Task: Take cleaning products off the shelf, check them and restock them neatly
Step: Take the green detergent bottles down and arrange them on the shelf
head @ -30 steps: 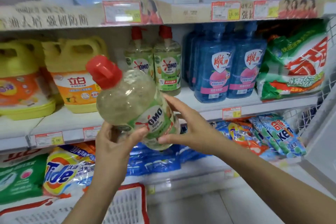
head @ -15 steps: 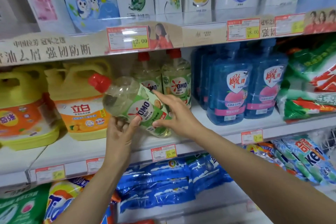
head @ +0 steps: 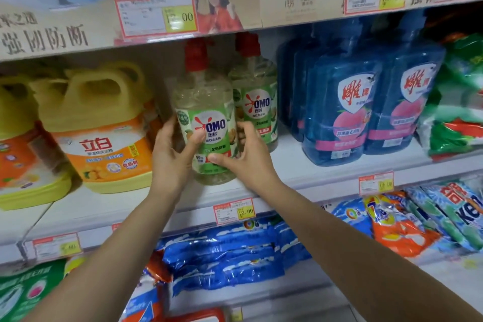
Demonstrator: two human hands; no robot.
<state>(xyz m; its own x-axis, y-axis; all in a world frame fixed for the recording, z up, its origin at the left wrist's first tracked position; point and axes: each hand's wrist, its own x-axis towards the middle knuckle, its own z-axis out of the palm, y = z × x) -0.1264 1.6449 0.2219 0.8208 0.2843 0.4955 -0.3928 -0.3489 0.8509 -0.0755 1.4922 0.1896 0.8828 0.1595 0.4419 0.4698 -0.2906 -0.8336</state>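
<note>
OMO bottle [head: 206, 123] upright between both hands, near shelf edge [head: 300, 185]

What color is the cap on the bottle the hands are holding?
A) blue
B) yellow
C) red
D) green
C: the clear bottle held between the left hand and right hand has a red cap on top.

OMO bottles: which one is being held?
The front OMO bottle, clasped by left hand and right hand; the other OMO bottle stands untouched behind it.
</note>
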